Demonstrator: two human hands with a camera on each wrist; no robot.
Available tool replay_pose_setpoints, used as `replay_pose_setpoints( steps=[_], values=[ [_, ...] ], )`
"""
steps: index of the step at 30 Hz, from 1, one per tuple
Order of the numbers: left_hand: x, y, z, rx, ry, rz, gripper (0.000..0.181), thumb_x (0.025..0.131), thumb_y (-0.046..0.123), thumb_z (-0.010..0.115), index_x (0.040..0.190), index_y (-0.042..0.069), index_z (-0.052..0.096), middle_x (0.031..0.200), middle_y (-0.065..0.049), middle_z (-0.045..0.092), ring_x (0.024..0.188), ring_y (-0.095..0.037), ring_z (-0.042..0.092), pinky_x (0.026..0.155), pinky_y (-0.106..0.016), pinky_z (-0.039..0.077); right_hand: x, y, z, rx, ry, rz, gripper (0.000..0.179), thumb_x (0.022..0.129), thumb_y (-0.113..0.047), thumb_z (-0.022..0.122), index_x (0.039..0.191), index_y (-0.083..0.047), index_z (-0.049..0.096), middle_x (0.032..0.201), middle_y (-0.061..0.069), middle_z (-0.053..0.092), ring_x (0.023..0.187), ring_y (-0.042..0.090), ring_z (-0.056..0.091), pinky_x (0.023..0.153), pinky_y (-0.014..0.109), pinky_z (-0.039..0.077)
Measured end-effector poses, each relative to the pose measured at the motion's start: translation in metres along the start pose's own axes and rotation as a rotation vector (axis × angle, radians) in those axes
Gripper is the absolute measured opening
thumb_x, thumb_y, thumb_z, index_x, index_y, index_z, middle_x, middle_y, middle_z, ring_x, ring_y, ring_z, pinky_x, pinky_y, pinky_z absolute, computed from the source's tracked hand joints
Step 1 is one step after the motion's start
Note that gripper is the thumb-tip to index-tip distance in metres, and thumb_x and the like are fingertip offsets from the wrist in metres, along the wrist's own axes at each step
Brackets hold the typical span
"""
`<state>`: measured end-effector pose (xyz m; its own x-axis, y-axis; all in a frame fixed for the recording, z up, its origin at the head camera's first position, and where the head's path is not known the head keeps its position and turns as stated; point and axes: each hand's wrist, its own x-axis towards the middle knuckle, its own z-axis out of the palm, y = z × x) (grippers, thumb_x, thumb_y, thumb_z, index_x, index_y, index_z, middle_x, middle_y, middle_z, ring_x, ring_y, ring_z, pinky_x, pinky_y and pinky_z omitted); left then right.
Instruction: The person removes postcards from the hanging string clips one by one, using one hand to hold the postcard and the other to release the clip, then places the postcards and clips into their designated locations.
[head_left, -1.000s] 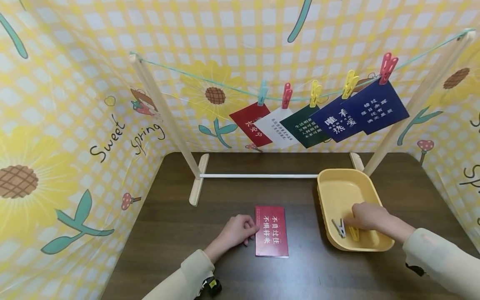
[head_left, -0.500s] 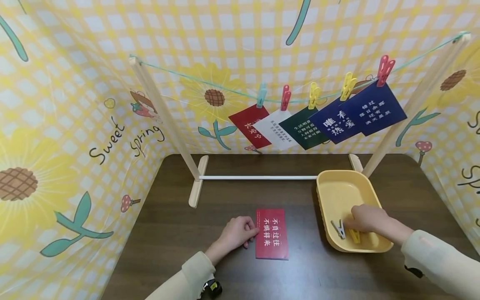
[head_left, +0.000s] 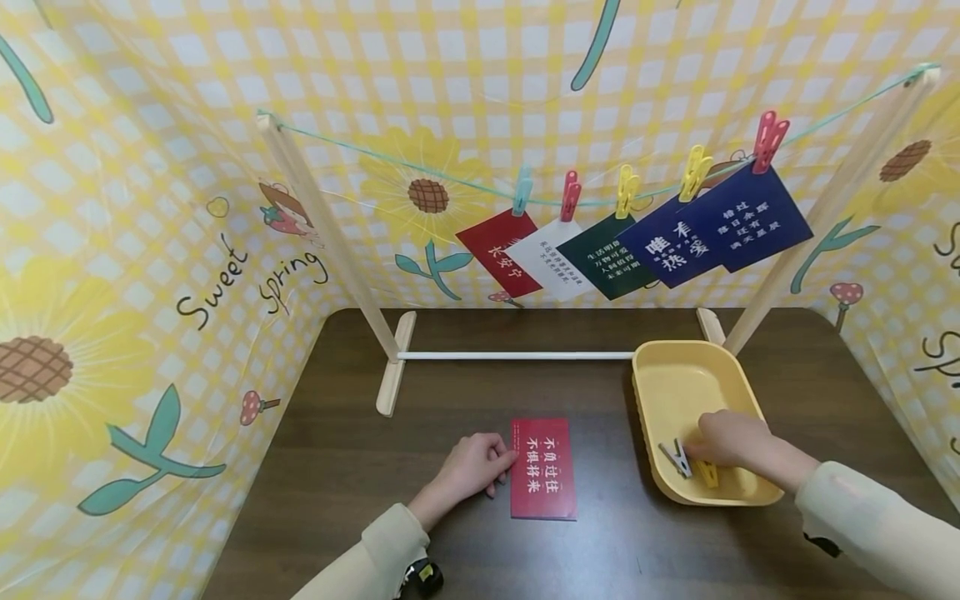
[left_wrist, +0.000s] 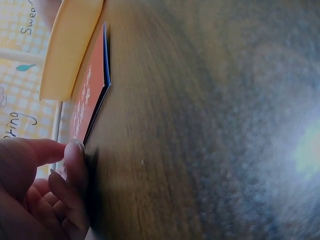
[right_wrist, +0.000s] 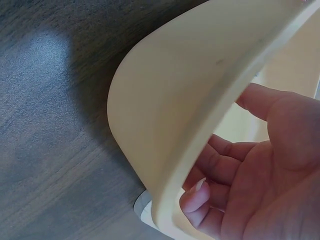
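Note:
A red card with white characters [head_left: 543,471] lies on the table, and a blue edge shows beneath it in the left wrist view. My left hand [head_left: 472,467] pinches its left edge between thumb and index finger, with the other fingers curled. Inside the yellow basket [head_left: 678,375] is my right hand [head_left: 733,440], fingers pointing down by a white-grey clothespin [head_left: 676,459] and a yellow clothespin [head_left: 707,474]. In the right wrist view the basket's rim covers the fingertips of the right hand [right_wrist: 260,165], so whether they hold a clothespin is hidden.
Behind stands a wooden frame [head_left: 330,237] with a green string [head_left: 438,177]. Several cards hang from it by clothespins, among them a white card [head_left: 553,254] and a dark green card [head_left: 606,257]. A white bar [head_left: 517,356] joins the frame's feet, its right end meeting the basket.
My right hand has shifted slightly left within the basket, close to the clothespins. The left hand stays at the red card. The whole head view has tilted a little.

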<state>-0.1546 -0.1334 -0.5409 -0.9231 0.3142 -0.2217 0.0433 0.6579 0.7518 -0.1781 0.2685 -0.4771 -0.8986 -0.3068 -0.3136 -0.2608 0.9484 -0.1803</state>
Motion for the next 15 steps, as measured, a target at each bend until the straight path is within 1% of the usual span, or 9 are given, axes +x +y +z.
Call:
replay_pose_setpoints(
  steps=[5, 10, 12, 15],
  values=[
    [-0.0002, -0.0005, -0.0003, -0.011, -0.006, 0.004, 0.025, 0.104, 0.026, 0.066, 0.081, 0.015, 0.065, 0.06, 0.003, 0.066, 0.042, -0.012, 0.06, 0.043, -0.025, 0.04, 0.001, -0.0006, 0.0017, -0.009, 0.003, 0.017, 0.035, 0.091, -0.036, 0.067, 0.072, -0.011, 0.05, 0.068, 0.002, 0.051, 0.059, 0.019, 0.05, 0.053, 0.04, 0.044],
    [-0.0003, -0.0005, -0.0006, -0.016, -0.008, 0.002, 0.025, 0.104, 0.026, 0.064, 0.082, 0.015, 0.065, 0.061, 0.003, 0.066, 0.043, -0.012, 0.06, 0.043, -0.025, 0.04, 0.0009, -0.0007, 0.0024, 0.004, 0.003, 0.022, 0.036, 0.092, -0.036, 0.068, 0.072, -0.011, 0.05, 0.068, 0.002, 0.051, 0.059, 0.019, 0.05, 0.054, 0.039, 0.044],
    [-0.0004, -0.0007, -0.0005, -0.017, -0.01, 0.0, 0.025, 0.105, 0.026, 0.064, 0.082, 0.015, 0.065, 0.061, 0.003, 0.066, 0.043, -0.012, 0.06, 0.043, -0.024, 0.04, 0.0003, -0.0015, 0.0006, 0.007, 0.003, 0.019, 0.036, 0.091, -0.035, 0.067, 0.072, -0.01, 0.05, 0.068, 0.003, 0.052, 0.059, 0.02, 0.05, 0.054, 0.04, 0.044],
    [-0.0011, -0.0005, -0.0012, -0.029, -0.016, 0.007, 0.025, 0.105, 0.025, 0.064, 0.082, 0.014, 0.065, 0.061, 0.003, 0.066, 0.043, -0.012, 0.06, 0.042, -0.024, 0.04, -0.0009, -0.0026, -0.0049, 0.016, -0.006, 0.04, 0.035, 0.091, -0.036, 0.066, 0.074, -0.01, 0.052, 0.07, 0.004, 0.053, 0.061, 0.021, 0.052, 0.054, 0.043, 0.046]
  ],
)
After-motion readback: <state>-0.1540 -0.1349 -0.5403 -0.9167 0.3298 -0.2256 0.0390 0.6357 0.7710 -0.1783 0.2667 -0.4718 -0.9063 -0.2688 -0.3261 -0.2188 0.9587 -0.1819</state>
